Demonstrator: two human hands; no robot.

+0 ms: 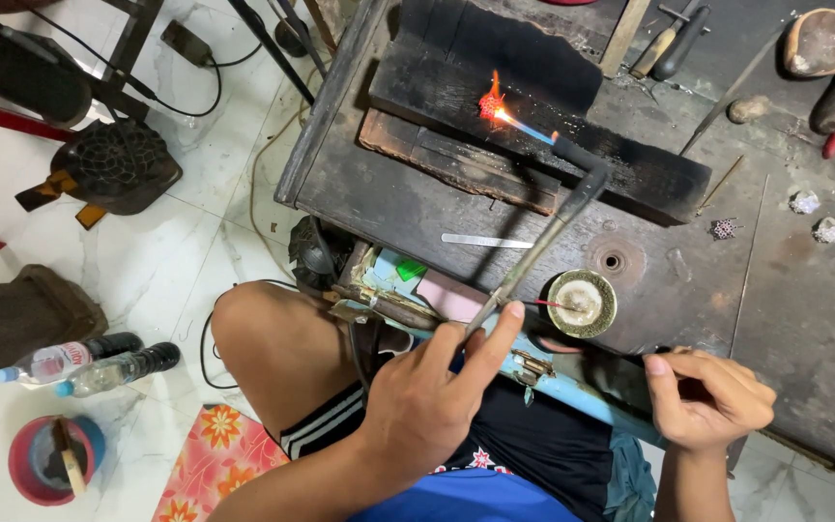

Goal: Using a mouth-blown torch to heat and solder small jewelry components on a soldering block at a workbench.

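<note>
Left hand [427,391] grips the thin metal stem of a blowtorch [543,237], fingers curled around it and the index finger stretched along the tube. The torch's dark nozzle throws a narrow blue-to-orange flame onto a small ornate piece [491,102], which glows red-orange where it lies on a charred black block [533,116] at the far side of the bench [785,319]. The bench top is dark, scorched and stained. On it lie a flat metal strip [485,241], a round dish [581,304] with a thin red-handled stick resting in it, and, further right, a small filigree ornament [724,228] and two pale lumps. Below is a white marble-patterned floor [195,242] with two plastic bottles [89,365] and a red bowl [50,461]. Right hand [709,398] rests at the bench's near edge, loosely curled, thumb against the fingertips; whether it holds anything cannot be told.
</note>
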